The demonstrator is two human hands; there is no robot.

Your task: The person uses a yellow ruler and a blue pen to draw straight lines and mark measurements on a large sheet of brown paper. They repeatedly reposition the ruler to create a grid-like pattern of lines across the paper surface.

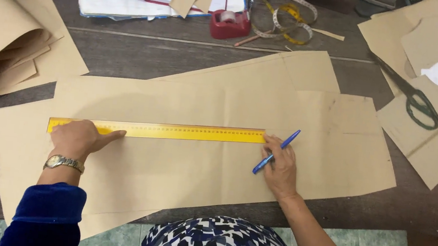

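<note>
our left hand (80, 138) presses flat on the left end of the yellow ruler (174, 131), fingers spread, on brown paper (198, 164) mid-bench. our right hand (279, 167) touches the ruler's right end, fingers closed around a blue pen (277, 151). scissors (414, 97) lie near the right edge.

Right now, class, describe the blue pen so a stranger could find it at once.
Start at the big brown paper sheet on the dark table. Follow the long yellow ruler to its right end, where the right hand holds the blue pen. It is the only blue, slim object there.
</note>
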